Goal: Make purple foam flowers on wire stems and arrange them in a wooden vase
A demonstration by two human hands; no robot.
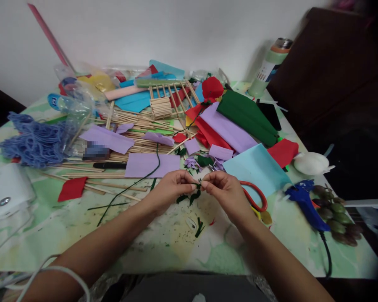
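Near the front middle of the table, my left hand (171, 191) and my right hand (227, 193) meet fingertip to fingertip. Both are closed in a pinch on a small piece of dark green paper (198, 185), mostly hidden by the fingers. Cut dark green leaf shapes (193, 197) hang or lie just below the fingertips; I cannot tell which. Scissors with orange handles (263, 199) lie beside my right hand, their blades partly covered. Beyond my left hand is a purple paper rectangle (145, 165), with a green-wrapped stem (129, 188) lying across it.
Wooden sticks (135, 142), purple and red paper pieces and a green paper roll (247, 117) crowd the back. Blue yarn (34, 140) and a white device (8, 193) lie left. Right are a blue glue gun (310, 209), grapes (338, 218) and a bottle (266, 69).
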